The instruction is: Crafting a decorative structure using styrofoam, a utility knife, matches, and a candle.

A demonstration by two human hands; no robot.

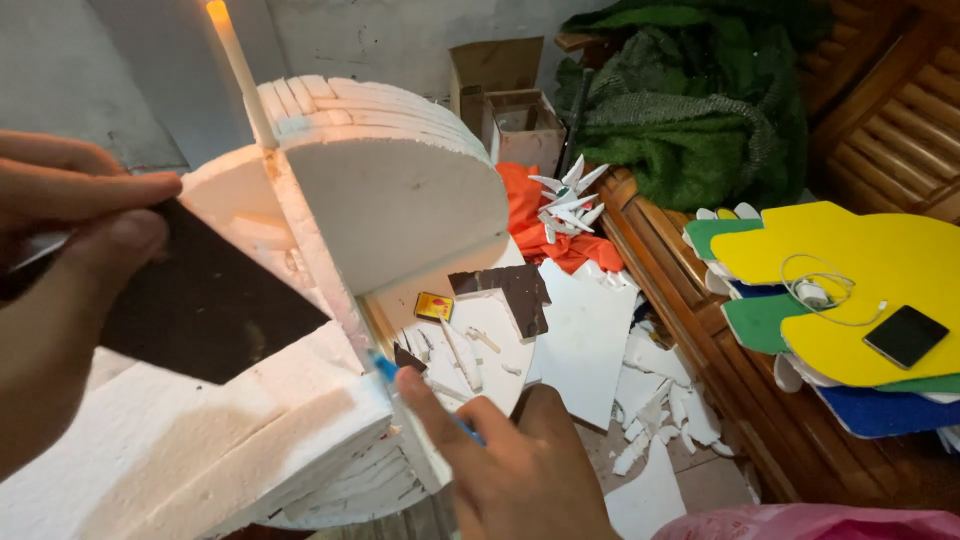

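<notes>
1. Here, the white foam structure (pixel 390 200) fills most of your view: stacked half-round slabs of grainy white foam, with a flat cut face toward you and a stepped, curved top. Work gently, because I judge this foam dents and crumbles easily.
2. Your left hand (pixel 60 270) is closed in a pinch, thumb against fingers, on a dark brown sheet (pixel 205 300), thin, flat and sharp-cornered, held just in front of the foam's left side. Keep it flat and square to the surface before pressing.
3. Your right hand (pixel 515 465) is curled around a blue pen-like tool (pixel 400 380), its tip at the seam where the upright foam wall meets the lower block. Steady the wrist and guide the tip slowly along that corner.
4. Off to the right, coloured foam cut-outs (pixel 850 270) in yellow, green and blue lie stacked on a wooden bench, carrying a dark phone (pixel 905 335) and a white cable.
5. Smaller brown pieces (pixel 510 290) lie on the white base board, and white foam scraps (pixel 650 400) litter the floor beyond.
</notes>
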